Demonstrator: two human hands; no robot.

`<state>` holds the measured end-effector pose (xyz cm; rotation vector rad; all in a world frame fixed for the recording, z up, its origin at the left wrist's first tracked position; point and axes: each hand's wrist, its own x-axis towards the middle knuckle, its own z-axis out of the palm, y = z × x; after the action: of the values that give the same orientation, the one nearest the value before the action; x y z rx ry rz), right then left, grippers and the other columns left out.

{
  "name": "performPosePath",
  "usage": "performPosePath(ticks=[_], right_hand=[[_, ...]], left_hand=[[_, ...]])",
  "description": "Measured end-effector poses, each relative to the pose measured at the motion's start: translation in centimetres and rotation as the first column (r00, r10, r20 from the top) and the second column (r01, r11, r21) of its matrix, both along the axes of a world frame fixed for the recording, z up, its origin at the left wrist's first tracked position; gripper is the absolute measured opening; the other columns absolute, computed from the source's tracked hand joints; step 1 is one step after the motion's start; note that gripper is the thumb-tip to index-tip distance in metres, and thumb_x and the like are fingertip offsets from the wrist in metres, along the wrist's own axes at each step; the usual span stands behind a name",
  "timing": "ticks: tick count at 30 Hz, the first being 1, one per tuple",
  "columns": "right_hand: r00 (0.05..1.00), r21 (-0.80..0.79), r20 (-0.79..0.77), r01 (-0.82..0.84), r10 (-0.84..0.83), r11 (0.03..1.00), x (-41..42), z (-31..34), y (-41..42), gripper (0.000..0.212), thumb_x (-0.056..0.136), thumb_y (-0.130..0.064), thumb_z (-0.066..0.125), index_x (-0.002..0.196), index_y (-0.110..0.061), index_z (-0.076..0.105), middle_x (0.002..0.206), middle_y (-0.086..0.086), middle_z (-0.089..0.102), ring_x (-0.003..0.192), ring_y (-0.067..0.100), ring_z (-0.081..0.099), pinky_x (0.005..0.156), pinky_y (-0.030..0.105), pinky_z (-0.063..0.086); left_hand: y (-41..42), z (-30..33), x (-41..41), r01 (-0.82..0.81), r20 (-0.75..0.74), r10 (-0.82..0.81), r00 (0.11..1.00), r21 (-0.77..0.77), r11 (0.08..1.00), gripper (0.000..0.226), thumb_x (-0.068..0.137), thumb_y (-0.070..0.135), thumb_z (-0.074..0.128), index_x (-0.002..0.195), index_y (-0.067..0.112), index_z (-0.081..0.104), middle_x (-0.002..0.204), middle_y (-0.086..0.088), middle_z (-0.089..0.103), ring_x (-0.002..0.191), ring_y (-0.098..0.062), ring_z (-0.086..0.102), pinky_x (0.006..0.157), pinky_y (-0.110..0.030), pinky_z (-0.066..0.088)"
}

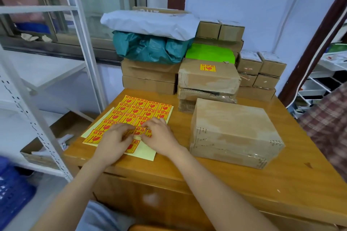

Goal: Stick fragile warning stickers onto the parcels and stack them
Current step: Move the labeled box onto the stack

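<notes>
- my left hand (pixel 114 139) presses the sticker sheet (pixel 131 118) flat so it won't slide
- right hand (pixel 159 135) pinches one sticker's (pixel 139 131) edge, peeling it for the bare parcel (pixel 234 131) nearby

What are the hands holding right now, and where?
Both hands' fingers pick at one sticker's edge on the sticker sheet; a firm hold cannot be told.
</notes>
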<state>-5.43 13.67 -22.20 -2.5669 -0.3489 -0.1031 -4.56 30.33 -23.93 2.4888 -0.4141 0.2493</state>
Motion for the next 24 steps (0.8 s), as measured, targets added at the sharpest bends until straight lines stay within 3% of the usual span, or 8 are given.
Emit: performPosePath(ticks=[3,11,24], right_hand=[[1.000,-0.032,0.002,-0.006,0.006,0.999,0.2,-0.7,0.1,0.041,0.092,-0.040,0.056,0.127,-0.019,0.056,0.125,0.000,0.050,0.121,0.021,0.037,0.101,0.039,0.033],[0.993,0.017,0.116,0.014,-0.015,1.000,0.3,-1.2,0.6,0.019,0.094,-0.026,0.056,0.107,-0.015,0.066,0.113,0.002,0.052,0.112,0.022,0.045,0.093,0.040,0.041],[0.988,0.067,0.154,0.018,-0.028,0.998,0.5,-0.8,0.6,0.016,0.097,-0.020,0.051,0.104,-0.009,0.060,0.108,0.008,0.060,0.099,0.026,0.053,0.073,0.034,0.042]], left_hand=[[0.1,-0.2,0.1,-0.018,-0.041,0.016,0.999,-0.052,0.998,0.029,0.093,0.020,0.057,0.121,0.020,0.060,0.121,0.001,0.060,0.114,-0.013,0.047,0.091,-0.026,0.036],[-0.2,-0.1,-0.1,-0.061,-0.064,0.059,0.996,-0.028,0.998,0.040,0.091,0.021,0.059,0.131,0.019,0.053,0.129,-0.001,0.056,0.122,-0.018,0.046,0.098,-0.034,0.040],[-0.3,0.0,-0.1,-0.079,-0.104,0.076,0.992,-0.030,0.996,0.059,0.090,0.024,0.061,0.143,0.024,0.035,0.141,0.002,0.048,0.129,-0.020,0.044,0.104,-0.038,0.041]])
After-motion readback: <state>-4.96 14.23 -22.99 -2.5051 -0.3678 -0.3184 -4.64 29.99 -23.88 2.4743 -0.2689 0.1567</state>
